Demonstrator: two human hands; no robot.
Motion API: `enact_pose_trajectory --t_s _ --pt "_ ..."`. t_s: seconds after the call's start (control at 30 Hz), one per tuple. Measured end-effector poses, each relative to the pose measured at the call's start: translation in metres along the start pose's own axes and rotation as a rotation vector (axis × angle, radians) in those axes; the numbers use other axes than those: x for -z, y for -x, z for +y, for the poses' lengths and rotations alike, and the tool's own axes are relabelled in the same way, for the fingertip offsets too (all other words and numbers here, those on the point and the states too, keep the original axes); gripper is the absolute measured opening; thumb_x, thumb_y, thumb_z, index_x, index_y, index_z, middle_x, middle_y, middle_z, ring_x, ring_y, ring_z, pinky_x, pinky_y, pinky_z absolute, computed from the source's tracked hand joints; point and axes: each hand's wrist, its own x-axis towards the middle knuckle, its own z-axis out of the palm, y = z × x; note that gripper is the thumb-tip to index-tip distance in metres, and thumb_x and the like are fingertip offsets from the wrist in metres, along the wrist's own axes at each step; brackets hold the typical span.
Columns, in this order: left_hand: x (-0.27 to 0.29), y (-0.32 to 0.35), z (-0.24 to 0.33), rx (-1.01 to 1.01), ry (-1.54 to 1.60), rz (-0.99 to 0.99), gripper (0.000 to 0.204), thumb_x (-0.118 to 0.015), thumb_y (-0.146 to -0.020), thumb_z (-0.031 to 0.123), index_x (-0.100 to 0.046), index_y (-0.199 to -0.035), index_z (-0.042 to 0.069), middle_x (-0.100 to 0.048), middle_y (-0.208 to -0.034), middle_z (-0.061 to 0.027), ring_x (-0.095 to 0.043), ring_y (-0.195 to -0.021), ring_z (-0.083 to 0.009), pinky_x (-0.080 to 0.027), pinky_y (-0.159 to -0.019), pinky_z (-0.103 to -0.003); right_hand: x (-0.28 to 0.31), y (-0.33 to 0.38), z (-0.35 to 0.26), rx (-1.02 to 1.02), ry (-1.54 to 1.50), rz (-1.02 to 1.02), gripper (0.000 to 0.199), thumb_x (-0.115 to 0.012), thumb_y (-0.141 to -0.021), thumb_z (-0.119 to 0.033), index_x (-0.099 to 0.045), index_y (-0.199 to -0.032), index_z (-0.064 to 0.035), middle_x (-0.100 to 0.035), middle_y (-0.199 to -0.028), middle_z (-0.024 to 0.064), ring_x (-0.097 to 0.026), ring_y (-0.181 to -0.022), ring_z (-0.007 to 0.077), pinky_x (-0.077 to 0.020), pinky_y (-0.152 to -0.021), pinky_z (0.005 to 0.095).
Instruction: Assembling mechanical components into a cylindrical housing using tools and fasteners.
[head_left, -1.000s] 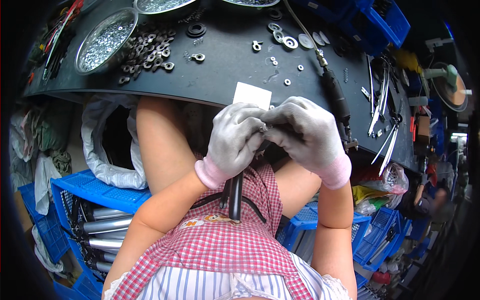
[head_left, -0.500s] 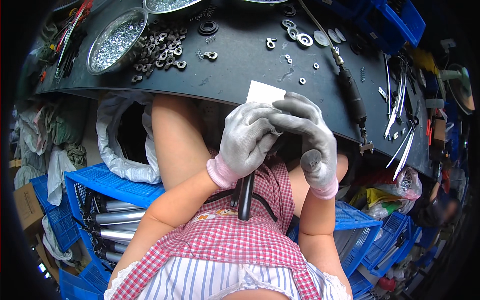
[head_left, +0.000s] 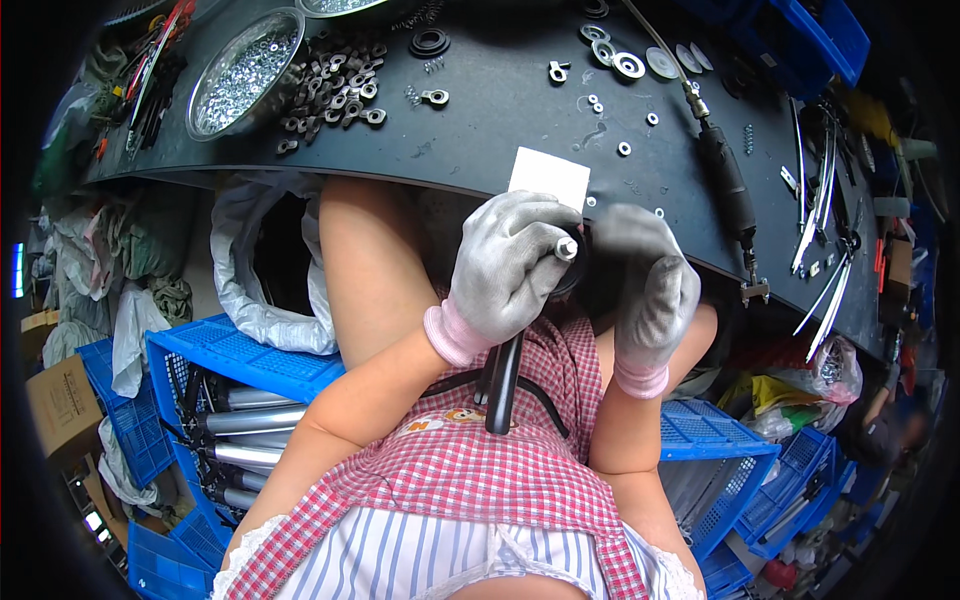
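My left hand [head_left: 505, 265], in a grey-white glove with a pink cuff, is closed round a black rod-shaped part [head_left: 503, 385]. A small pale metal tip [head_left: 567, 248] sticks out beside its thumb and forefinger. The rod's lower end points back at my checked apron; the glove hides its middle. To the right, my right hand [head_left: 660, 300] is raised, apart from the left, its fingers smeared by motion, so what they hold cannot be seen. Just beyond the left knuckles, a white card [head_left: 550, 178] lies at the table's near edge.
On the dark table [head_left: 480, 140] stand a metal bowl of small parts [head_left: 245, 80] and a heap of metal eye-ended pieces [head_left: 335, 90]. A black air tool [head_left: 728, 185] on a hose lies right, near metal strips [head_left: 825, 200]. Blue crates [head_left: 245, 350] flank my legs.
My right hand has come away from the left, moving slightly right. The metal tip in my left hand now shows. The whole view has shifted a little.
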Motion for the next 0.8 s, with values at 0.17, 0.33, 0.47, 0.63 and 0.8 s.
enact_pose_trajectory --t_s 0.17,0.33,0.47,0.63,0.8 --pt "-0.001 0.005 -0.006 0.061 0.107 -0.021 0.047 -0.078 -0.071 0.030 -0.059 -0.105 0.005 -0.066 -0.102 -0.0124 -0.064 -0.094 -0.0341 -0.049 -0.083 -0.043 -0.001 -0.007 0.005 0.163 0.053 -0.038 0.066 -0.043 -0.096 -0.056 -0.069 -0.095 0.0054 -0.061 -0.119 0.0180 -0.057 -0.111 0.0289 -0.0410 -0.099 0.0405" --pt "-0.012 0.015 -0.009 0.135 0.255 0.026 0.090 -0.085 -0.061 0.034 -0.042 -0.136 0.007 -0.067 -0.103 -0.0122 -0.065 -0.090 -0.0329 -0.050 -0.083 -0.042 -0.009 -0.001 0.004 0.137 0.134 -0.155 0.084 -0.035 -0.092 -0.071 -0.067 -0.108 0.0044 -0.058 -0.120 0.0187 -0.049 -0.123 0.0273 -0.0366 -0.104 0.0402" --pt "-0.013 0.020 -0.008 0.167 0.288 0.015 0.105 -0.085 -0.059 0.030 -0.031 -0.146 0.011 -0.067 -0.102 -0.0121 -0.066 -0.087 -0.0324 -0.050 -0.082 -0.042 -0.027 -0.004 -0.020 0.022 -0.165 0.133 0.080 -0.035 -0.092 -0.070 -0.071 -0.102 0.0009 -0.060 -0.115 0.0143 -0.051 -0.121 0.0291 -0.0368 -0.104 0.0414" --pt "-0.013 0.016 -0.012 0.139 0.270 0.010 0.107 -0.085 -0.058 0.030 -0.029 -0.147 0.011 -0.067 -0.101 -0.0120 -0.066 -0.087 -0.0318 -0.050 -0.080 -0.042 -0.021 -0.003 -0.030 0.019 0.004 -0.056 0.085 -0.033 -0.091 -0.073 -0.069 -0.109 0.0023 -0.059 -0.121 0.0181 -0.051 -0.121 0.0320 -0.0367 -0.104 0.0415" --pt "-0.010 0.011 -0.015 0.091 0.251 0.007 0.107 -0.085 -0.059 0.030 -0.029 -0.148 0.011 -0.067 -0.101 -0.0123 -0.065 -0.085 -0.0317 -0.050 -0.080 -0.042 0.011 0.003 0.031 0.251 0.000 -0.165 0.086 -0.037 -0.091 -0.072 -0.062 -0.121 0.0049 -0.056 -0.123 0.0184 -0.053 -0.118 0.0286 -0.0406 -0.101 0.0401"
